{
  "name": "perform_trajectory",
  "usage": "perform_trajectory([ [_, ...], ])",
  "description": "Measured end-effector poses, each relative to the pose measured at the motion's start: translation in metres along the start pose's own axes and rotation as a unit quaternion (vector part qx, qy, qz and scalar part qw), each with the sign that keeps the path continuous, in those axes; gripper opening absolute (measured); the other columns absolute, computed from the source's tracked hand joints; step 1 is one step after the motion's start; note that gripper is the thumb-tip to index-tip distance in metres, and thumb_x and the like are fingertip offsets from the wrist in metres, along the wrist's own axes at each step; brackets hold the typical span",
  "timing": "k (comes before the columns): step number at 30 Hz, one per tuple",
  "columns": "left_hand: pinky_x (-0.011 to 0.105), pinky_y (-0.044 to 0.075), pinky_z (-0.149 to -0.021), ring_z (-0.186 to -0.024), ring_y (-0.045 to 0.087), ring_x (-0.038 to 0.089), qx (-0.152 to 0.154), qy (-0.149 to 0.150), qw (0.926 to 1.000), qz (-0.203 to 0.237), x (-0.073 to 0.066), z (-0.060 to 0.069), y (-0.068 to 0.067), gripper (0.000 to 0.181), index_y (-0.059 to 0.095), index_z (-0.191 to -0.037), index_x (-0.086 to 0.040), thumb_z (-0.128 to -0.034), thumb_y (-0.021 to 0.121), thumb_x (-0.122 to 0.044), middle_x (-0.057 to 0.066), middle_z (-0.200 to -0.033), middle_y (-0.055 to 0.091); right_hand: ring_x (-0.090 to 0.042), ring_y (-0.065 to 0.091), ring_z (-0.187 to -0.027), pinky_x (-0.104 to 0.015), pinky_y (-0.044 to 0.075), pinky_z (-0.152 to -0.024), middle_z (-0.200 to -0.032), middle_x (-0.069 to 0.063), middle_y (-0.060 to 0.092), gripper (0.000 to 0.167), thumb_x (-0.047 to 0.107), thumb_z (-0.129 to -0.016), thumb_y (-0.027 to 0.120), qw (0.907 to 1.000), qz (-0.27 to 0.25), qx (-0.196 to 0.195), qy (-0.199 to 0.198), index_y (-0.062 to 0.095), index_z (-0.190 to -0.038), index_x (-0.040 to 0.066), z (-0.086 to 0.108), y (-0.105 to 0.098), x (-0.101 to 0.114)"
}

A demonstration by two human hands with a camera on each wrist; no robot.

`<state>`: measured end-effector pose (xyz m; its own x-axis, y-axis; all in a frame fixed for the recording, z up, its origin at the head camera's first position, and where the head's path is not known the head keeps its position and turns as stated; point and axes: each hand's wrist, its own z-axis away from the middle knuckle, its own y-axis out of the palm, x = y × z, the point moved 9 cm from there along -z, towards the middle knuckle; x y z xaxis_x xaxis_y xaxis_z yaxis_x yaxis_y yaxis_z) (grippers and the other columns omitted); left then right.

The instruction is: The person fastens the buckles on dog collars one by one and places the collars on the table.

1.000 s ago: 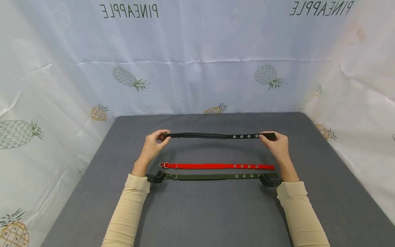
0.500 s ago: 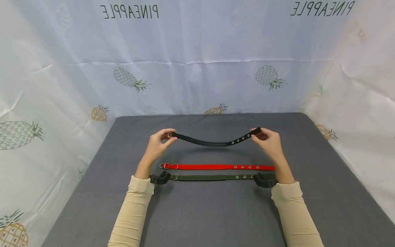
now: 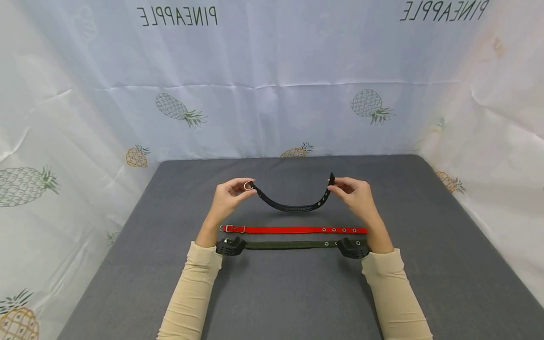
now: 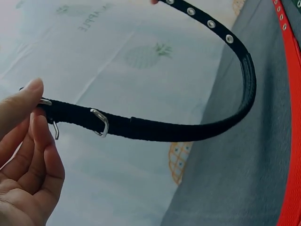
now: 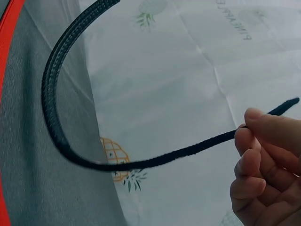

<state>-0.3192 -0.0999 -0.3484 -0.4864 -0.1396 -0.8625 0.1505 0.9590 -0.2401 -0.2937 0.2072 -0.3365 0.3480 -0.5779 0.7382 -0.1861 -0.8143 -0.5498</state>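
Note:
A black collar (image 3: 293,208) sags in a U between my two hands, above the dark table. My left hand (image 3: 229,197) pinches its buckle end between thumb and fingers; in the left wrist view a metal loop (image 4: 100,123) shows along the black strap. At the other end, my right hand (image 3: 356,196) pinches the strap near the eyelets, and the tip sticks up past the fingers. Nearer to me, a red collar (image 3: 280,230) lies flat and straight. Just in front of it lies a green collar (image 3: 278,245), partly hidden by the black wrist mounts.
The grey table (image 3: 280,293) reaches back to a white curtain (image 3: 276,118) printed with pineapples. Similar cloth hangs on the left and right sides. Both wrists carry black camera mounts (image 3: 231,246) just over the green collar.
Both hands have moved toward each other, still gripping the black collar. The strap went from nearly straight to a deep downward curve, and its right tip now points up.

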Motion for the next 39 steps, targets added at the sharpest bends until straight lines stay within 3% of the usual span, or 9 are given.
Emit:
perform_trajectory([
  [5, 0.011, 0.052, -0.073, -0.078, 0.058, -0.006, 0.004, 0.013, 0.9995, 0.028, -0.005, -0.002, 0.012, 0.027, 0.063, -0.111, 0.015, -0.0844, 0.064, 0.011, -0.02, -0.089, 0.061, 0.014, 0.053, -0.065, -0.011, 0.047, -0.06, -0.088, -0.024, 0.071, 0.024, 0.004, -0.085, 0.071, 0.9997, -0.019, 0.003, -0.016, 0.071, -0.106, -0.007, -0.002, 0.009, 0.011],
  [9, 0.01, 0.051, -0.074, -0.083, 0.057, -0.007, 0.0, 0.04, 0.9983, 0.044, -0.011, -0.002, 0.019, 0.026, 0.061, -0.11, 0.017, -0.0846, 0.061, 0.015, -0.019, -0.096, 0.06, 0.008, 0.05, -0.064, -0.014, 0.044, -0.059, -0.085, -0.022, 0.069, 0.022, 0.004, -0.083, 0.073, 0.999, -0.034, 0.004, -0.029, 0.072, -0.103, -0.006, -0.001, 0.014, 0.018],
  [16, 0.014, 0.049, -0.084, -0.093, 0.055, -0.003, 0.001, 0.049, 0.9984, 0.028, -0.018, -0.003, 0.031, 0.028, 0.062, -0.116, 0.011, -0.0916, 0.062, -0.001, 0.006, -0.11, 0.056, 0.0, 0.05, -0.07, -0.015, 0.044, -0.065, -0.095, -0.018, 0.066, 0.02, 0.01, -0.084, 0.074, 0.9977, -0.063, 0.023, -0.01, 0.074, -0.1, -0.002, -0.001, 0.027, 0.022],
  [20, 0.014, 0.05, -0.086, -0.096, 0.06, -0.001, 0.005, 0.044, 0.9976, 0.054, -0.021, -0.002, 0.038, 0.03, 0.059, -0.121, 0.01, -0.094, 0.059, -0.003, 0.016, -0.11, 0.057, 0.001, 0.054, -0.077, -0.016, 0.048, -0.071, -0.102, -0.018, 0.068, 0.019, 0.01, -0.084, 0.074, 0.9973, -0.067, 0.028, -0.008, 0.073, -0.1, -0.002, 0.0, 0.033, 0.025],
  [27, 0.013, 0.051, -0.088, -0.087, 0.065, -0.003, -0.042, 0.013, 0.9897, 0.136, -0.022, 0.001, 0.048, 0.037, 0.052, -0.13, 0.011, -0.0954, 0.055, 0.0, -0.013, -0.092, 0.064, 0.01, 0.061, -0.08, -0.016, 0.052, -0.077, -0.103, -0.021, 0.073, 0.022, 0.009, -0.087, 0.07, 0.9952, -0.078, 0.06, 0.001, 0.071, -0.106, -0.002, 0.0, 0.045, 0.032],
  [31, 0.017, 0.054, -0.088, -0.084, 0.065, 0.0, -0.078, -0.009, 0.9752, 0.207, -0.02, 0.003, 0.055, 0.039, 0.048, -0.132, 0.014, -0.0952, 0.054, 0.002, -0.014, -0.094, 0.066, 0.012, 0.062, -0.076, -0.017, 0.052, -0.076, -0.101, -0.024, 0.073, 0.023, 0.009, -0.089, 0.068, 0.9917, -0.102, 0.078, 0.007, 0.069, -0.109, -0.002, 0.001, 0.05, 0.036],
  [34, 0.018, 0.054, -0.085, -0.083, 0.065, 0.001, -0.102, -0.024, 0.9668, 0.233, -0.018, 0.005, 0.058, 0.037, 0.048, -0.128, 0.015, -0.0957, 0.055, -0.001, -0.013, -0.095, 0.067, 0.008, 0.065, -0.076, -0.018, 0.053, -0.076, -0.097, -0.024, 0.073, 0.022, 0.01, -0.089, 0.069, 0.9901, -0.114, 0.082, 0.006, 0.069, -0.108, -0.002, 0.001, 0.051, 0.039],
  [36, 0.018, 0.054, -0.085, -0.082, 0.065, 0.001, -0.109, -0.028, 0.9647, 0.238, -0.017, 0.006, 0.059, 0.036, 0.048, -0.126, 0.017, -0.0959, 0.055, -0.001, -0.013, -0.095, 0.067, 0.006, 0.066, -0.075, -0.019, 0.053, -0.074, -0.096, -0.024, 0.073, 0.021, 0.01, -0.088, 0.069, 0.9892, -0.118, 0.086, 0.005, 0.069, -0.106, -0.002, 0.001, 0.053, 0.042],
  [39, 0.017, 0.055, -0.084, -0.081, 0.064, 0.0, -0.1, -0.026, 0.9685, 0.226, -0.018, 0.009, 0.062, 0.035, 0.048, -0.125, 0.019, -0.0955, 0.054, 0.001, -0.016, -0.096, 0.067, 0.002, 0.068, -0.075, -0.02, 0.054, -0.074, -0.095, -0.025, 0.072, 0.021, 0.01, -0.088, 0.07, 0.9878, -0.125, 0.093, 0.001, 0.07, -0.104, -0.003, 0.002, 0.056, 0.046],
])
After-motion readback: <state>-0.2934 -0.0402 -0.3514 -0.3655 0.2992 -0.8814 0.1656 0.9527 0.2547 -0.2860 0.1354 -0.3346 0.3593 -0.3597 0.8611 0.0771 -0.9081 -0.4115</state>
